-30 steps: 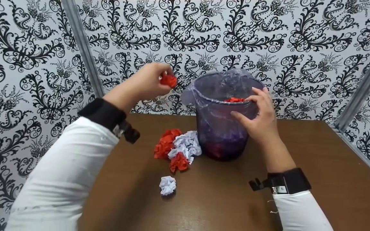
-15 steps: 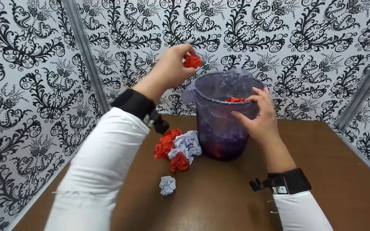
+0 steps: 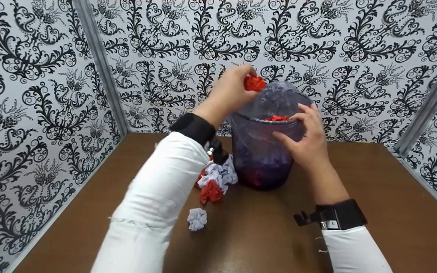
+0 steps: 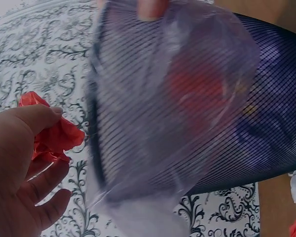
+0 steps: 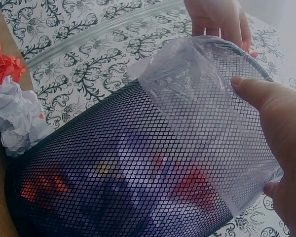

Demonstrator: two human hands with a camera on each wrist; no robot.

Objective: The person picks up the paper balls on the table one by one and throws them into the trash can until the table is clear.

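In the head view, my left hand (image 3: 230, 90) pinches a crumpled ball of red paper (image 3: 255, 83) above the left part of the bin's mouth. The left wrist view has this red paper (image 4: 59, 136) between thumb and fingers, just outside the rim. Standing upright on the table is a dark mesh waste bin (image 3: 262, 159), lined with a thin translucent plastic bag (image 3: 247, 127). My right hand (image 3: 311, 144) holds the bin's right side at the rim, thumb on the front wall. Red paper (image 3: 277, 118) shows inside near the top. More red, white and dark contents are visible through the mesh.
Left of the bin lies a pile of crumpled white paper (image 3: 222, 174) and red paper (image 3: 211, 191), partly hidden by my left forearm. A single white paper ball (image 3: 197, 219) sits nearer on the brown table (image 3: 256, 235). Behind stands a patterned wall (image 3: 157, 79).
My left hand has carried the red paper rightward, rising and then dipping, from left of the bin to over its left rim. The right hand and bin have stayed still.
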